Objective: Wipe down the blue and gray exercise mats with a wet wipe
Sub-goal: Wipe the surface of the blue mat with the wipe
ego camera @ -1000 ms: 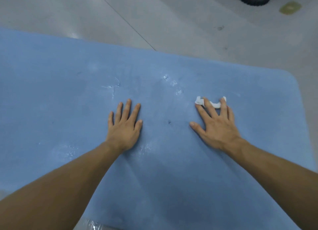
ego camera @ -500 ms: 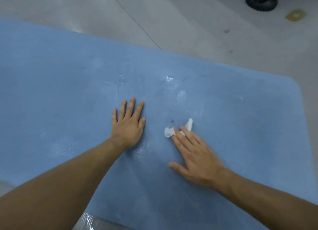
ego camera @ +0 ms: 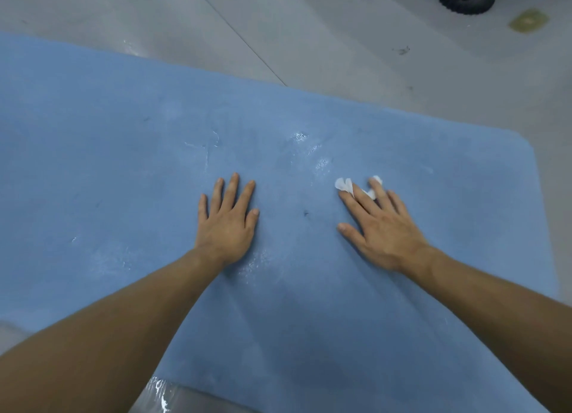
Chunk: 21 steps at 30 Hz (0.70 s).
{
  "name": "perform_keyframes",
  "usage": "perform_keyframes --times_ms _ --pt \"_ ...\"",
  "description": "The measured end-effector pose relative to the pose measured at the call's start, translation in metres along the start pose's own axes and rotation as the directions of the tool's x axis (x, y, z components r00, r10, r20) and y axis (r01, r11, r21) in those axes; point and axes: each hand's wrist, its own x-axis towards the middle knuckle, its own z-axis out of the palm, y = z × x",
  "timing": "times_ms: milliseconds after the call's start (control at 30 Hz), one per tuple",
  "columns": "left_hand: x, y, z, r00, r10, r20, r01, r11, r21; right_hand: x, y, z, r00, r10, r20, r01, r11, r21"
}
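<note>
Partway through the blue mat (ego camera: 123,180), judging by wet streaks around its middle. Presses the wet wipe (ego camera: 342,183) onto the mat under straight, slightly spread fingers (ego camera: 356,199) of the right hand (ego camera: 380,230). Braces with the left hand (ego camera: 227,224) flat, fingers straight. Sees no gray mat, presumably left to do.

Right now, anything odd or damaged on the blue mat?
Nothing damaged. A small dark speck sits on the blue exercise mat between the left hand and right hand; a yellowish patch stains the grey floor beyond.
</note>
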Motion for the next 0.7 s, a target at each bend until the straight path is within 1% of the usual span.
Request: perform_keyframes --times_ms 67,167,200,233,300,367,433,467,500,533,567,633,700 --pt "0.000 0.001 0.000 1.000 -0.005 0.009 0.005 1.000 -0.006 0.002 0.002 0.001 1.000 0.012 0.008 -0.012 1.000 -0.001" --pt "0.000 0.000 -0.003 1.000 0.001 0.006 -0.001 1.000 -0.013 -0.002 -0.017 0.005 0.999 0.040 0.002 -0.040 0.992 0.121" --pt "0.001 -0.001 -0.005 1.000 0.004 0.003 -0.004 1.000 -0.019 -0.006 -0.029 0.006 1.000 0.013 0.007 -0.014 0.988 0.151" --pt "0.001 -0.002 -0.007 1.000 0.007 -0.001 -0.007 1.000 -0.019 -0.012 -0.043 0.006 0.999 -0.045 0.011 0.043 0.986 0.164" --pt "0.002 -0.006 -0.011 1.000 0.021 -0.017 -0.020 1.000 0.015 -0.026 -0.075 0.006 0.973 -0.230 0.022 0.223 0.961 0.165" --pt "0.003 -0.009 -0.015 0.999 0.029 -0.024 -0.028 0.998 0.047 -0.044 -0.111 0.011 0.900 -0.436 0.023 0.427 0.890 0.163" --pt "0.004 -0.009 -0.018 0.999 0.034 -0.016 -0.033 0.998 0.051 -0.060 -0.146 0.019 0.797 -0.604 0.025 0.599 0.794 0.101" --pt "0.004 -0.009 -0.018 0.999 0.034 -0.010 -0.033 0.998 0.049 -0.066 -0.160 0.022 0.753 -0.657 0.039 0.655 0.754 0.057" --pt "0.004 -0.008 -0.018 0.999 0.034 -0.003 -0.033 0.998 0.046 -0.068 -0.170 0.023 0.730 -0.682 0.051 0.682 0.731 0.025" --pt "0.004 -0.008 -0.018 0.999 0.033 0.000 -0.033 0.999 0.043 -0.066 -0.174 0.023 0.726 -0.685 0.058 0.686 0.728 0.001" --pt "0.003 -0.008 -0.017 0.999 0.032 0.001 -0.032 0.999 0.040 -0.060 -0.173 0.019 0.738 -0.672 0.065 0.674 0.738 -0.027" --pt "0.003 -0.008 -0.015 1.000 0.029 -0.001 -0.029 0.999 0.032 -0.040 -0.159 0.010 0.781 -0.619 0.078 0.624 0.780 -0.058" --pt "0.004 -0.010 -0.016 1.000 0.027 -0.002 -0.027 0.999 0.018 -0.014 -0.132 0.004 0.845 -0.529 0.075 0.530 0.848 0.004"
